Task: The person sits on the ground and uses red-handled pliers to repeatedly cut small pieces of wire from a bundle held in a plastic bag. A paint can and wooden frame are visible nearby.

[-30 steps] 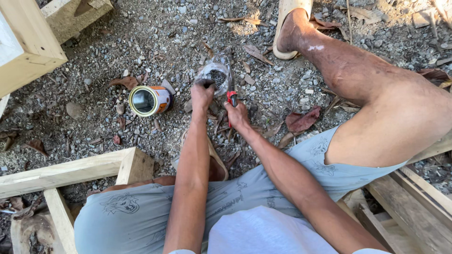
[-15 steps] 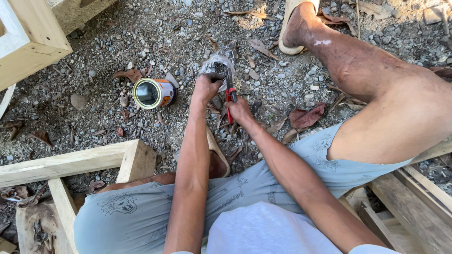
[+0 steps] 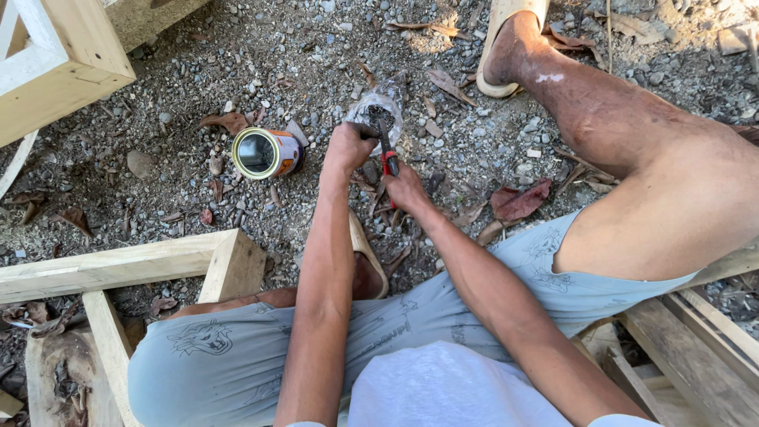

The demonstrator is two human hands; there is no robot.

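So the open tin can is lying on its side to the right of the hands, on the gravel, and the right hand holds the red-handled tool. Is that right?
Not quite. The head view shows the open tin can lying on its side on the gravel to the left of the hands, not the right. The rest holds: the right hand holds the red-handled tool, and the left hand is beside it.

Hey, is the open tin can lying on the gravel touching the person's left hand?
Apart. The head view shows the tin can on its side, left of the left hand, with a plain strip of bare gravel between them.
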